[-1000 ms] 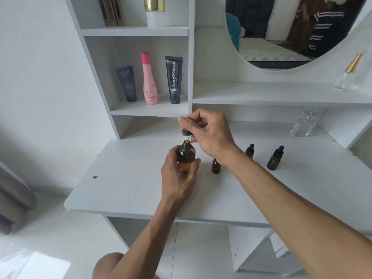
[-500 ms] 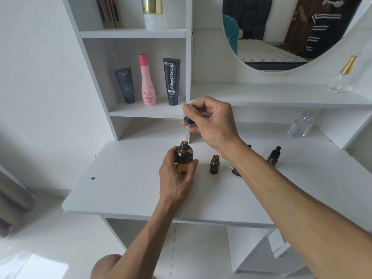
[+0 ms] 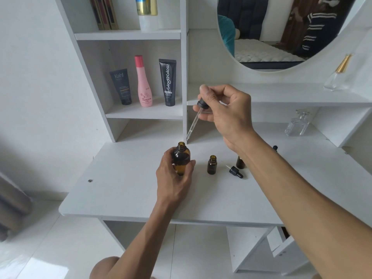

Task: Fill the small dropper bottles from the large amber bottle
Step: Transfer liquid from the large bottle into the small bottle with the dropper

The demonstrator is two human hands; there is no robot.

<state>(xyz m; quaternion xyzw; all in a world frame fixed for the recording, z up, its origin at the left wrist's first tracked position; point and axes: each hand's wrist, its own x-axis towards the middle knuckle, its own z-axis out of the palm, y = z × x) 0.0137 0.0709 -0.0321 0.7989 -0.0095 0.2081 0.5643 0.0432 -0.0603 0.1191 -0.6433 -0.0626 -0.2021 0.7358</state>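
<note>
My left hand point(image 3: 174, 178) grips the large amber bottle point(image 3: 181, 160), which stands open and upright on the white desk point(image 3: 124, 188). My right hand point(image 3: 225, 111) pinches the black top of a dropper point(image 3: 196, 117); its glass tube hangs tilted, tip just above and right of the bottle's mouth. A small amber bottle point(image 3: 212, 164) stands uncapped to the right. Its black dropper cap point(image 3: 236, 171) lies on the desk beside it. Another small bottle point(image 3: 240, 162) is partly hidden behind my right forearm, and the top of a third point(image 3: 275, 148) peeks out further right.
On the left shelf stand a dark tube point(image 3: 121, 86), a pink bottle point(image 3: 143, 82) and a black tube point(image 3: 167, 82). A clear glass perfume bottle point(image 3: 298, 123) sits at the back right of the desk, another point(image 3: 338, 74) on the shelf above. A round mirror point(image 3: 281, 27) hangs behind.
My right hand has lifted the dropper fully out of the large amber bottle and raised it up and right. The left hand keeps holding the bottle.
</note>
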